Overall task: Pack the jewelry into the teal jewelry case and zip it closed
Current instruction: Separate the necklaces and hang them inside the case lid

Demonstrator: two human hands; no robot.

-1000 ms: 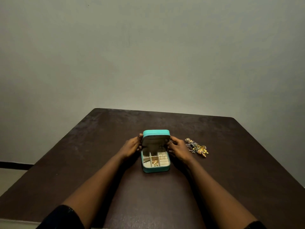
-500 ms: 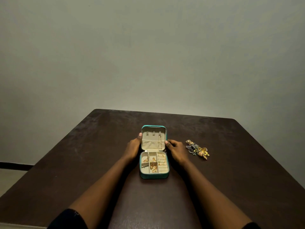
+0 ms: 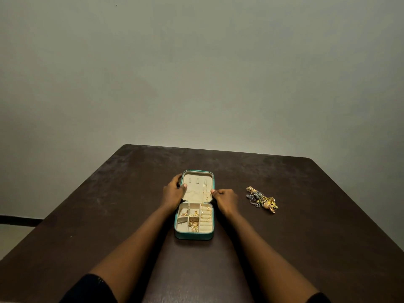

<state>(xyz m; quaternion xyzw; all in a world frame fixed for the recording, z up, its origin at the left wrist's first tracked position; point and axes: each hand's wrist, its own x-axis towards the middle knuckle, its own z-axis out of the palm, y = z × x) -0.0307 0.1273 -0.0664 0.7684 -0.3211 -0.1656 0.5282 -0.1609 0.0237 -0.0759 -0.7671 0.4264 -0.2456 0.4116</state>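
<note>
A dark brown, scuffed wooden table point(image 3: 109, 215) stands against a plain pale grey-green wall point(image 3: 196, 73); a dark strip point(image 3: 19, 220) runs low at the far left.

The teal rectangular jewelry case point(image 3: 194, 236) with cream lining lies open at the table's middle. Its long axis runs near to far, with the compartmented base near and the opened lid point(image 3: 196, 191) far. A thin gold chain point(image 3: 205, 197) trails from the lid down the base's right side, and small gold pieces sit in the middle compartments.

The left hand point(image 3: 173, 193) grips the lid's left edge, thumb on the rim and fingers curled round the outside. The right hand point(image 3: 226, 199) holds the lid's right edge, its thumb tip on the rim and its fingers curled together.

A heap of mixed gold and silver jewelry point(image 3: 261, 199) lies to the right, well apart from the case.
</note>
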